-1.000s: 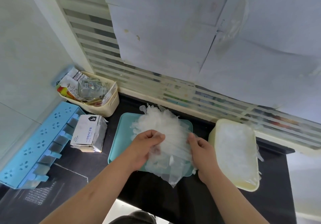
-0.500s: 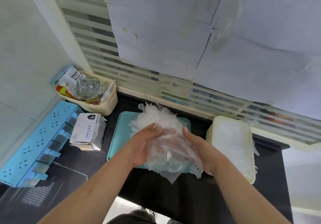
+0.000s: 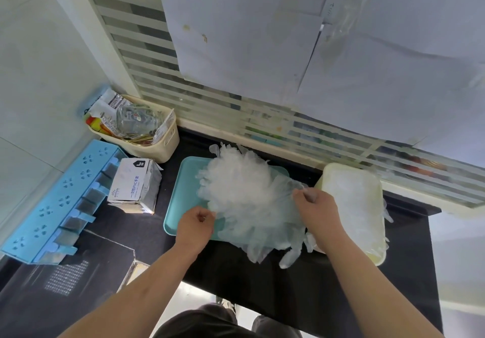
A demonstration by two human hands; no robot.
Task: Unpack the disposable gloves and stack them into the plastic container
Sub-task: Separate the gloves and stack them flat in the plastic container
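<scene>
Gloves sit heaped on the teal tray; I see the left hand pinching their near edge, the right hand pinching their right edge.

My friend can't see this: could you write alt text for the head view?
A left hand and right hand pinch a heap of clear disposable gloves on a teal tray. A cream plastic container holding gloves stands to its right, a glove box to its left.

"一次性PVC手套" on glove box
</scene>
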